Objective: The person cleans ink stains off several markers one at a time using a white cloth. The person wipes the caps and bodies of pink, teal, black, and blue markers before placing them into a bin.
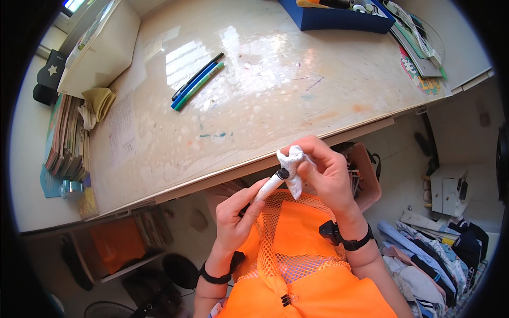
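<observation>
My left hand (238, 212) grips a white-barrelled marker pen (269, 188), its black end pointing up and to the right. In my right hand (326, 171) is a crumpled white cloth (293, 165), pinched between thumb and fingers right beside that black end. Both hands are held in front of the desk's near edge, above my orange mesh vest. On the desk (254, 131) lie three pens side by side at a slant: a black pen (197, 76), a blue pen (194, 84) and a green pen (199, 86). Whether the marker's tip is bare is hidden by the cloth.
A blue box (346, 20) holding small items stands at the desk's back. Cables lie on a laptop-like slab (417, 55) at right. Stacked books (69, 139), a folded yellow cloth (99, 102) and a white bin (103, 51) line the left. Below right are a pink basket (368, 175) and clothes (429, 262).
</observation>
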{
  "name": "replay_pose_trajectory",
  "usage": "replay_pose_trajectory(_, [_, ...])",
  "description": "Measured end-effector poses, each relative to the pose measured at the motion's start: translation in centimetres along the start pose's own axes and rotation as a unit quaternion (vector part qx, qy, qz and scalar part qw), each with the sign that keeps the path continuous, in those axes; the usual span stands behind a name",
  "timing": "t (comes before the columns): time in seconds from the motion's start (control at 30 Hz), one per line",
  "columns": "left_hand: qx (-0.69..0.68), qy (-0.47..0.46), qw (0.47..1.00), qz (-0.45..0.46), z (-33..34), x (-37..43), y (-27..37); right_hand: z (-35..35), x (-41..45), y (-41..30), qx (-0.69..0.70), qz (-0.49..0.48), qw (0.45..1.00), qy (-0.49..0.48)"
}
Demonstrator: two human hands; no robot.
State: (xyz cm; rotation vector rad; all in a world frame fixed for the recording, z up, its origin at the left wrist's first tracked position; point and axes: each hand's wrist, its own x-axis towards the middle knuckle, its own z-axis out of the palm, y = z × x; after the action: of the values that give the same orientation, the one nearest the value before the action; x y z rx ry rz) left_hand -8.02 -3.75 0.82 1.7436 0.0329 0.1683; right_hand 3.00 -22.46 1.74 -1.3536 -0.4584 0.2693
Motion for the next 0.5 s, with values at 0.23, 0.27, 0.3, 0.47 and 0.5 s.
replay_pose_trajectory(0.23, [-0.234,-0.118,0.951,-0.164,-1.1,-0.2,-0.4,-0.8,-0.6,-0.6,0.064,0.063,0.991,-0.097])
replay_pose_trajectory(0.27, [-0.278,-0.135,0.932,-0.190,-1.0,-0.1,-0.4,-0.9,-0.7,-0.7,0.057,0.054,0.991,-0.105])
replay_pose_trajectory(0.3, [-0.321,-0.154,0.909,-0.214,-0.9,-0.1,-0.3,-1.1,-0.7,-0.8,0.049,0.043,0.992,-0.112])
replay_pose_trajectory(0.47, [-0.166,-0.122,0.969,-0.134,-0.1,0.0,-0.3,-1.0,-1.0,-0.9,0.023,0.030,0.998,-0.055])
replay_pose_trajectory(0.5, [-0.033,-0.089,0.995,-0.031,0.3,0.1,-0.3,-1.0,-1.1,-0.6,0.022,0.032,0.998,-0.057])
